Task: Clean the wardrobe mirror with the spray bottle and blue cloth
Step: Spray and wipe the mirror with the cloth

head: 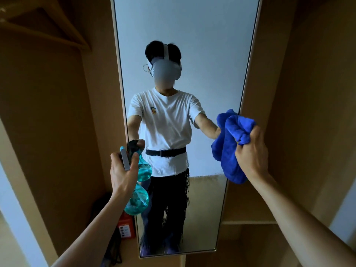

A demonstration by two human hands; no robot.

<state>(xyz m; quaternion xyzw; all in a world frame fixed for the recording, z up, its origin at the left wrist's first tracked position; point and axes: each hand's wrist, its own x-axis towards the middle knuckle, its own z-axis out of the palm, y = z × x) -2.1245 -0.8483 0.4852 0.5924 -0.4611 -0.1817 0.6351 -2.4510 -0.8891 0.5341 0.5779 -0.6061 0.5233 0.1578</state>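
Left hand: your left hand (pixel 123 168) grips the bottle (pixel 137 199), fingers curled round it.
Right hand: your right hand (pixel 250 151) bunches the cloth (pixel 229 143), fingers pinching it, near the mirror (pixel 192 26).

1. A home bedroom or dressing corner is showing here: light-brown wooden wardrobe panels (pixel 48 112) are rising on both sides.
2. A tall narrow mirror in a pale frame (pixel 192 26) is standing upright between them, reflecting a plain pale wall.
3. A wooden clothes hanger (pixel 67 21) is hanging in the upper left compartment.
4. A wooden shelf (pixel 248 222) is crossing the lower right compartment, and a small red box (pixel 126 226) is sitting low on the left, just beside the mirror.
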